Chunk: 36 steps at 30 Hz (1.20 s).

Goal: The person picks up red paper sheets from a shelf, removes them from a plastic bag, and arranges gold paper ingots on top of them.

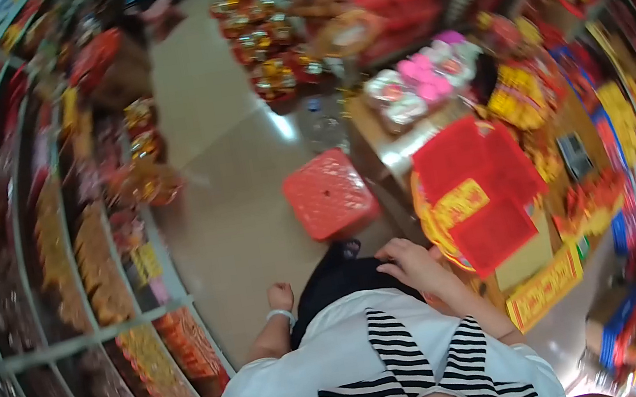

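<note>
My left hand (280, 295) hangs beside my dark trousers (335, 279), its fingers curled in, and I see nothing in it. A pale bracelet (279, 315) circles that wrist. In front of my hip is my right hand (405, 262), with loosely bent fingers apart and nothing held. It is close to the corner of a wooden table (494, 284). On that table lie red sheets (498, 232) with a yellow printed strip (460, 203), stacked over a round yellow-rimmed thing. A red plastic stool (330, 194) stands on the floor just ahead of me.
Shelves (67, 346) packed with wrapped goods run along my left. Gold and red packages (260, 41) are piled ahead, near a clear bottle (322, 125). Pink and silver bundles (424, 78) sit at the table's far end. Boxes (616, 318) crowd the right side.
</note>
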Available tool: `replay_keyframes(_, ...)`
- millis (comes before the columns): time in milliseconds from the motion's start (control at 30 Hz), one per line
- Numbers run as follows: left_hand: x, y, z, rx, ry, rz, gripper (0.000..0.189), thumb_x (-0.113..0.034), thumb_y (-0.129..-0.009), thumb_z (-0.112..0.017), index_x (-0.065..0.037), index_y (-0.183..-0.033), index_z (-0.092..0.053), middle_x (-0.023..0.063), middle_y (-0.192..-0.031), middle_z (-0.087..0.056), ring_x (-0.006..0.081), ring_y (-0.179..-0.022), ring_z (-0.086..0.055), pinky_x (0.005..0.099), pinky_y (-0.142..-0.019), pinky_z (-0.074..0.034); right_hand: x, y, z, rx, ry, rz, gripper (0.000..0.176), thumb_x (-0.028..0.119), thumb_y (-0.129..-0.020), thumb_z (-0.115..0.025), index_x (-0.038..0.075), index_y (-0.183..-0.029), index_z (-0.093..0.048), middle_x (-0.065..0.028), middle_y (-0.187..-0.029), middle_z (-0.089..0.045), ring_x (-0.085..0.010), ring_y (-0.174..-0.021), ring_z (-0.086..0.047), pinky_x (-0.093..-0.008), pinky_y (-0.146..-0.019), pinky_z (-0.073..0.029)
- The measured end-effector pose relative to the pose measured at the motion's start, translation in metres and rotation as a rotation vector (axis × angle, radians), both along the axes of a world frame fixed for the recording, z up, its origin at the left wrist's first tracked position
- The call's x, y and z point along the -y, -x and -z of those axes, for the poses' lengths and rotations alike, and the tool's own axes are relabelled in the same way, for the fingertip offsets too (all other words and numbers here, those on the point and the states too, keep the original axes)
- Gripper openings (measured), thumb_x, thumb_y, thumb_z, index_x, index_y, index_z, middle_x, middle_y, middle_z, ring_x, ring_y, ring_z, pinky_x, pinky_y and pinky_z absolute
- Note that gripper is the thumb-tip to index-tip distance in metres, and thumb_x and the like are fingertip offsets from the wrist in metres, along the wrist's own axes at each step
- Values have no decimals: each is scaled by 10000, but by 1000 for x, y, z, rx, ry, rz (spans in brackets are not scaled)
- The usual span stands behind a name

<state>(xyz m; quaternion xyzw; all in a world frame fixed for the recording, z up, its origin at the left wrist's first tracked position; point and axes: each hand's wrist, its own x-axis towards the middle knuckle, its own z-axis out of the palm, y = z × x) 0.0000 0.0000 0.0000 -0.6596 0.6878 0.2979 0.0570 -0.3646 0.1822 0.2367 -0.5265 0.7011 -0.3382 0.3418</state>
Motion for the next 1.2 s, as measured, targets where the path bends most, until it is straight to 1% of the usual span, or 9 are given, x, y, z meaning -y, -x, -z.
replay_keyframes(100, -59, -51, 3, 285, -63, -86, 297, -192, -809, -516, 42, -780, -697, 235, -791, -678, 421, -736, -651, 478, -661, -533, -16, 8, -8, 19, -49, -68, 224, 149, -810, -670, 30, -992, -616, -124, -954, -613, -322, -859, -596, -366, -758, -486)
replay_keyframes(133, 8, -55, 34, 145, -20, -114, 302, -203, -813, -517, 37, -782, -699, 235, -806, -680, 430, -746, -648, 481, -674, -530, 49, -18, -14, -73, -39, -81, 225, 143, -810, -669, 20, -993, -622, -125, -948, -616, -316, -841, -598, -359, -746, -488)
replay_keyframes(200, 14, -100, 20, 146, -33, -163, 296, -229, -826, -520, 7, -816, -698, 212, -825, -686, 425, -767, -648, 472, -699, -524, 76, -57, -11, 38, 10, -99, 184, 104, -824, -672, -3, -971, -643, -92, -875, -628, -213, -655, -579, -294, -620, -473)
replay_keyframes(333, 32, -113, 25, -103, -18, -271, 269, -302, -847, -558, -80, -843, -710, 129, -795, -696, 353, -722, -639, 427, -665, -503, 155, -127, -10, 175, -100, -198, 181, 121, -841, -680, -7, -968, -659, -77, -822, -664, -180, -645, -591, -273, -604, -479)
replay_keyframes(400, 49, -146, 65, -326, -43, -14, 281, -347, -862, -599, -97, -906, -719, 81, -814, -702, 289, -703, -637, 380, -642, -492, 203, -176, 1, 136, -73, -273, 185, 126, -843, -685, -4, -973, -663, -72, -806, -670, -176, -647, -596, -275, -608, -485)
replay_keyframes(467, 99, -172, 1, -366, -115, -55, 274, -328, -859, -595, -94, -929, -718, 75, -839, -708, 288, -715, -638, 373, -649, -498, 265, -233, -3, 74, -33, -432, 187, 132, -849, -687, 6, -986, -668, -81, -818, -673, -180, -653, -602, -281, -616, -491)
replay_keyframes(533, 138, -220, -23, -430, 107, -52, 279, -319, -850, -598, -83, -940, -716, 77, -863, -711, 284, -738, -646, 367, -662, -506, 323, -290, -12, 143, -35, -546, 161, 126, -868, -667, 16, -985, -664, -87, -842, -673, -187, -673, -613, -285, -620, -494)
replay_keyframes(800, 198, -367, -16, -225, 213, -527, 298, -323, -835, -620, -64, -950, -710, 93, -866, -713, 280, -767, -658, 356, -693, -515, 475, -414, -33, -6, 150, -991, 170, 138, -879, -647, 32, -1011, -632, -72, -908, -677, -229, -702, -623, -313, -660, -503)
replay_keyframes(1200, 442, -299, -25, -530, 117, -513, 310, -339, -853, -641, -62, -979, -705, 73, -871, -712, 227, -760, -652, 312, -687, -512, 775, -416, -42, -177, 263, -1013, 179, 156, -868, -647, 37, -1000, -626, -77, -942, -674, -259, -724, -632, -341, -675, -507)
